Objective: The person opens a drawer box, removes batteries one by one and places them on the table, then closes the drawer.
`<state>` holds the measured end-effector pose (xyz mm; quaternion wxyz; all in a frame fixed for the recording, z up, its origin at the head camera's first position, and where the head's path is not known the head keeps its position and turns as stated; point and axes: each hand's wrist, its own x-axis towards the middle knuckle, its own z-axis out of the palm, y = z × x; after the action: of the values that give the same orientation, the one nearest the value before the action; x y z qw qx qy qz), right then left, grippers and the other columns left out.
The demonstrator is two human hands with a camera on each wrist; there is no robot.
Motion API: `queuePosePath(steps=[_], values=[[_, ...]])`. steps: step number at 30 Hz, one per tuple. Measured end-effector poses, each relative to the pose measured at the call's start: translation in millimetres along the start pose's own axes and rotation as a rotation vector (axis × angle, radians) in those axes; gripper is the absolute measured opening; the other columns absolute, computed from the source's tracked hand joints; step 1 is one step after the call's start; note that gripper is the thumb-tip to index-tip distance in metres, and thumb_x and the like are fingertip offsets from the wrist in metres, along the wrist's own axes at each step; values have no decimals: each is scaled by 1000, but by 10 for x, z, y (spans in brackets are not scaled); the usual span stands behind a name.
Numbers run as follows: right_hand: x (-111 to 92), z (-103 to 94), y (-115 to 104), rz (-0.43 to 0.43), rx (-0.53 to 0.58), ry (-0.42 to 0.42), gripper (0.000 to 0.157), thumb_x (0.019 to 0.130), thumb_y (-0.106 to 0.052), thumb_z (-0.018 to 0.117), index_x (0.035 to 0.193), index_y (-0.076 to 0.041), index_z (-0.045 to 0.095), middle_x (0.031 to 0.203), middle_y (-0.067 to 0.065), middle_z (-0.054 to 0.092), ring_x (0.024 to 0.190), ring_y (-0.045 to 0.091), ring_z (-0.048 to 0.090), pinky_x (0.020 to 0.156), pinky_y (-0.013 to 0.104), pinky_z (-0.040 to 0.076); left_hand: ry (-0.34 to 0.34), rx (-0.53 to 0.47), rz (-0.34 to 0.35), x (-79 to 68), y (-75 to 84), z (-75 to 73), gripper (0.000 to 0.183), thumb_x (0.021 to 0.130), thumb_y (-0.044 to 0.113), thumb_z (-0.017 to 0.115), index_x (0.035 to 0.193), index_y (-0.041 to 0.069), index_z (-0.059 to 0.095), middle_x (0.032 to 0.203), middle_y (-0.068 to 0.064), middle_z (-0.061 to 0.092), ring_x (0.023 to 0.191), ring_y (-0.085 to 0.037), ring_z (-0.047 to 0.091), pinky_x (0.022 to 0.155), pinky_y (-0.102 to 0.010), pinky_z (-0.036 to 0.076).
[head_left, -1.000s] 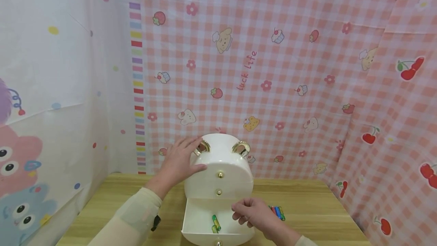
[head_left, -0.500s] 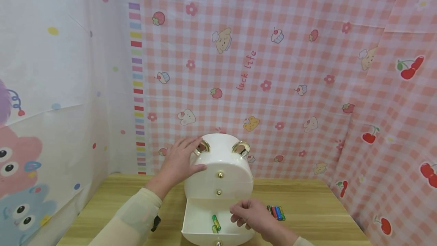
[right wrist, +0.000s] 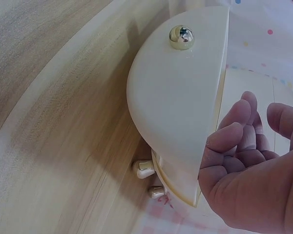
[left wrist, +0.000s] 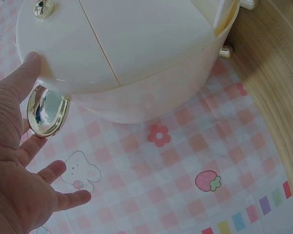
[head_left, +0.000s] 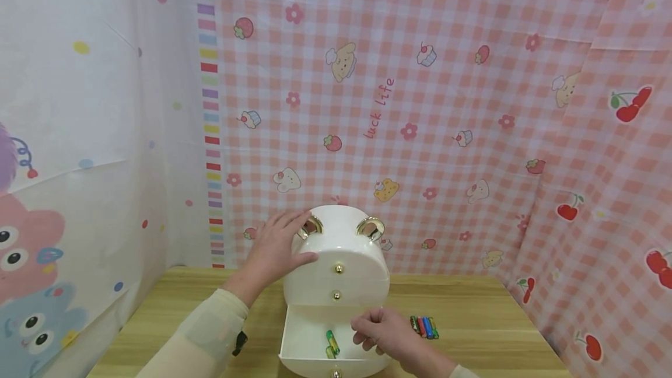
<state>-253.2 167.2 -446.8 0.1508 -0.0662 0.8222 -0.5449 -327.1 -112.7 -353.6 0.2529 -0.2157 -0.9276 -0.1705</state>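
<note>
A white, round-topped drawer box [head_left: 336, 282] with gold ears and round gold knobs stands on the table, its bottom drawer [head_left: 304, 331] pulled out. Small green-and-yellow cylinders, perhaps batteries [head_left: 333, 343], lie in that drawer. My left hand [head_left: 275, 249] rests at the box's upper left, with the thumb [left wrist: 27, 73] against the front and fingers around the gold ear [left wrist: 48, 111]; the other fingers are spread. Over the drawer's right side, my right hand [head_left: 385, 334] hovers with loosely curled fingers. In the right wrist view its thumb stands apart from the fingers, and nothing shows between them.
On the wooden table [head_left: 472, 319], right of the box, lies a row of several small green, red and blue cylinders [head_left: 425, 327]. A pink checked cloth [head_left: 409, 104] hangs behind and to the right, a white printed one [head_left: 94, 133] on the left.
The right hand has drifted slightly left over the drawer, uncovering more of the row of cylinders on the table. My left hand, the box and the drawer have stayed put.
</note>
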Motion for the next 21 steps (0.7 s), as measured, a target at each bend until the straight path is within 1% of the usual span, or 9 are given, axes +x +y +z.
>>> queuePosePath(steps=[9,15,21], values=[[-28,22,-29,10,-18,-2,29,104,-33,68,99,-6,75,83,-4,76,75,13,65,65,27,48,-11,5,-7,-9,-10,9,94,83,54,89,160,16,51,162,-8,54,150,-40,46,115,-72,42],[-16,41,-20,2,-37,-8,29,104,-33,68,100,-5,75,84,-3,75,76,14,64,66,28,48,-19,2,-13,-8,-3,1,94,84,53,89,160,16,51,163,-9,54,150,-40,46,116,-73,41],[0,69,9,-54,-84,-10,30,102,-33,70,103,-3,76,86,0,76,78,16,66,67,31,51,-29,-1,-22,-7,4,-8,94,84,53,89,161,16,50,163,-9,53,152,-41,45,117,-74,40]])
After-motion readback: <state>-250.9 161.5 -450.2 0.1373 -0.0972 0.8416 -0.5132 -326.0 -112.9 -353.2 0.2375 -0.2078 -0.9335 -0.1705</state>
